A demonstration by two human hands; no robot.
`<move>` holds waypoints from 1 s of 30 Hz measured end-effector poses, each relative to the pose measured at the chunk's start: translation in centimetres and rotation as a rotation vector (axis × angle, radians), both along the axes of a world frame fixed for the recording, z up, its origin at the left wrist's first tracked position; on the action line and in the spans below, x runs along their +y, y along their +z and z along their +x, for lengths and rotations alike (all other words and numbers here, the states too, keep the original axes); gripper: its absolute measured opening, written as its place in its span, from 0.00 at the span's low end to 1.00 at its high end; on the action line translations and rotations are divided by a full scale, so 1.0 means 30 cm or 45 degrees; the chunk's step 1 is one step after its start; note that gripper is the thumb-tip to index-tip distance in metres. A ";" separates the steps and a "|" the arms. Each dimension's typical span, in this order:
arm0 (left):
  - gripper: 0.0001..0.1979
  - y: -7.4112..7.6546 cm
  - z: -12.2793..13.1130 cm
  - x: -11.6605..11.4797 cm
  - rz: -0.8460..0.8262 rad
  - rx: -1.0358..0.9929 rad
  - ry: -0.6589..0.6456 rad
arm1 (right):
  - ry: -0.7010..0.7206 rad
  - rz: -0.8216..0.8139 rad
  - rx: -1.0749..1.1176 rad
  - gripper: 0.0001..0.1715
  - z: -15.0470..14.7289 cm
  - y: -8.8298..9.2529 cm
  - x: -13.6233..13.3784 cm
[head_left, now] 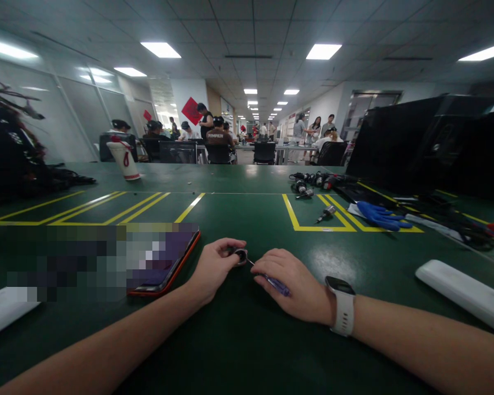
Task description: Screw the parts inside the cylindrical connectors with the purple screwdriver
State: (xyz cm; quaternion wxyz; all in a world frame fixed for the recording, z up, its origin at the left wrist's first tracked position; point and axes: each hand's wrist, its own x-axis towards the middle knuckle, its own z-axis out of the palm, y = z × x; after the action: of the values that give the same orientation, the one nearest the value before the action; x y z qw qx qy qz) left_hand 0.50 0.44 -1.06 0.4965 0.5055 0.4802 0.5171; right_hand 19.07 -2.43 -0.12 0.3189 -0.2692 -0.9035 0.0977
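Between the thumb and fingers of my left hand point(216, 266) is a small round metal part point(241, 256), its dark opening turned toward my other hand. My right hand point(290, 282) is closed around a screwdriver point(276, 284) with a clear purple handle. The thin shaft points left at the round part; whether its tip touches the part is too small to tell. A watch with a white strap point(344, 314) is on my right wrist. Both hands are just above the green table point(226, 340).
Left of my hands lies a tablet-like device point(173, 258) with an orange edge, partly pixelated. Metal connectors point(326, 214), a blue glove point(381, 215) and a white bar point(465, 293) lie to the right. A paper cup point(124, 160) stands at the back left. Several people sit or stand beyond.
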 end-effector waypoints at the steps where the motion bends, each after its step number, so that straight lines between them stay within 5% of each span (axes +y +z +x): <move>1: 0.12 -0.002 -0.001 0.001 0.010 -0.005 0.002 | 0.005 0.000 0.012 0.10 0.000 0.000 0.001; 13: 0.10 -0.004 -0.002 0.000 0.047 -0.001 -0.019 | 0.006 0.006 -0.068 0.11 -0.007 0.009 -0.005; 18: 0.09 0.000 -0.003 -0.004 0.015 0.028 -0.034 | -0.008 0.007 0.265 0.07 0.007 0.002 -0.005; 21: 0.10 0.004 0.000 -0.007 -0.007 0.045 -0.035 | -0.115 -0.015 0.453 0.14 0.015 -0.007 -0.001; 30: 0.12 0.012 0.004 -0.009 -0.042 0.027 -0.045 | -0.234 -0.177 0.499 0.18 0.011 -0.014 0.010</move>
State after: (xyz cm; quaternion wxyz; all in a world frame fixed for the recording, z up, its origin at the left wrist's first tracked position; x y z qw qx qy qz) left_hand 0.61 0.18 -0.71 0.5086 0.5110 0.4848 0.4951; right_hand 19.41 -2.14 -0.53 0.4764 -0.3477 -0.7870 0.1808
